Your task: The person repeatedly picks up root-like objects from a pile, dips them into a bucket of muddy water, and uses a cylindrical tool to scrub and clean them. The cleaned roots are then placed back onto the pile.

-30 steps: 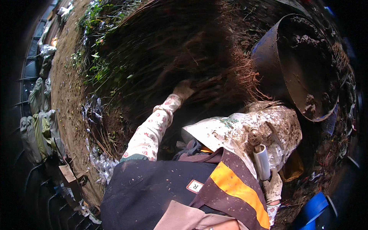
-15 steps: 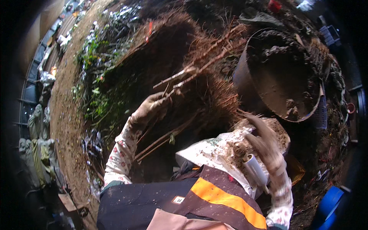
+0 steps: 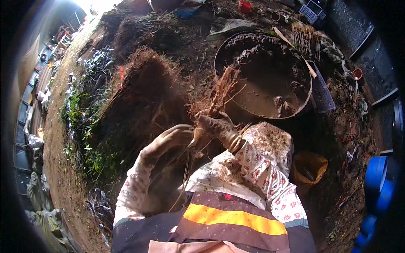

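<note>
A small bundle of bare-root saplings (image 3: 222,90) is in front of me, its reddish-brown roots pointing up and away. My right hand (image 3: 217,128), in a muddy glove, is closed around it just below the roots. Thin stems (image 3: 184,181) trail down toward my lap. Close against its left side is my left hand (image 3: 179,134), smeared by motion, so its fingers cannot be made out. Just beyond the roots, to the right, stands a large round tub (image 3: 270,90) of muddy brown water with mud clumps along its rim.
A big heap of rooted plants (image 3: 145,80) with a red tag lies at left, beside green leafy stems (image 3: 90,158). A mud-caked white sack (image 3: 270,141) covers my lap. At right are a yellow bag (image 3: 310,166), a blue crate (image 3: 324,90) and blue round containers (image 3: 375,173).
The saplings have swung upright and closer to me. My right hand, empty and apart before, now grips them. My view has shifted, so the tub appears farther left.
</note>
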Demonstrator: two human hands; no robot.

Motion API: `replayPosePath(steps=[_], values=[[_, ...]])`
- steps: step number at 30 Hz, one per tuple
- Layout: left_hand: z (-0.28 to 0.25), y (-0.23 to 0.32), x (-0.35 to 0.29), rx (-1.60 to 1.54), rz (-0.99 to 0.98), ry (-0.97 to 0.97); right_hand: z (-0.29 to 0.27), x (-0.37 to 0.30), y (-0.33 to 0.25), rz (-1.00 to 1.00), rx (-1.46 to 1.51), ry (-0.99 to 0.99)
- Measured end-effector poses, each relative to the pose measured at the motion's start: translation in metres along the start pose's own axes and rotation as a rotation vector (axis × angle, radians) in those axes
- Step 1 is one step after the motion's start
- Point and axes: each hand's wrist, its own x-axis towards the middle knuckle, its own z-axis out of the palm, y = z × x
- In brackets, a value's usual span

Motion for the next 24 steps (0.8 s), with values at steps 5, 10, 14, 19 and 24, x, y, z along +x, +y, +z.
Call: replayPosePath(steps=[5,10,14,19,24], values=[[0.033,0.000,0.067,-0.076,-0.058,0.033,-0.031,0.038,0.031,-0.281,-0.262,0.061],[0.016,0.017,0.112,0.256,0.018,-0.010,-0.040,0.020,-0.024,-0.081,-0.416,0.320],[0.034,0.043,0.129,0.423,0.021,0.008,-0.076,0.035,-0.023,-0.160,-0.429,0.428],[0.044,0.041,0.126,0.530,0.135,0.082,-0.059,0.019,-0.031,-0.278,-0.369,0.432],[0.052,0.012,0.124,0.250,0.085,0.187,-0.048,0.009,-0.005,-0.418,0.204,0.315]])
